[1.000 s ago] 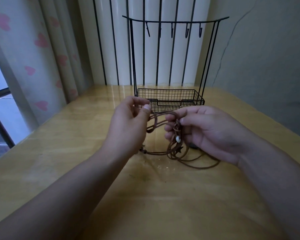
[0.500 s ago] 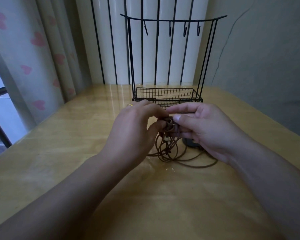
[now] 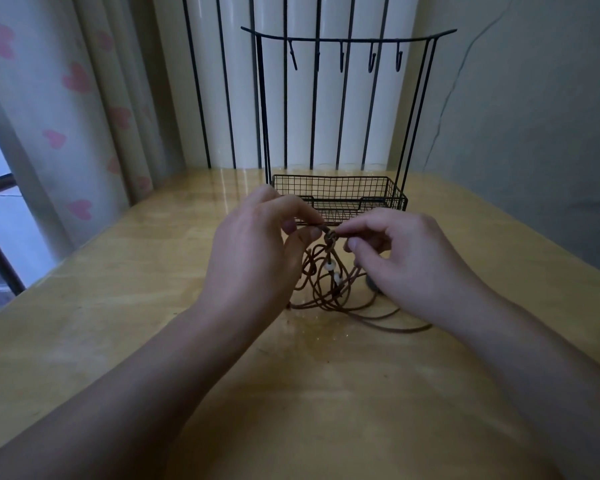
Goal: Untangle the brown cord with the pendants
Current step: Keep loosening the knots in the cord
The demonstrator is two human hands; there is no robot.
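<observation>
— Above the table (image 3: 118, 341), both hands pinch the brown cord (image 3: 329, 292) at its knot: left hand (image 3: 257, 251), right hand (image 3: 406, 258); loops trail below.
— Pulling apart could tighten that knot, snagging the pendants (image 3: 330, 267).

no readable text, labels, brands or numbers showing anywhere in the head view, nothing legible on any surface or object

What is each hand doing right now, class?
Left hand: pinching the brown cord at its knot.
Right hand: pinching the same knot.
</observation>
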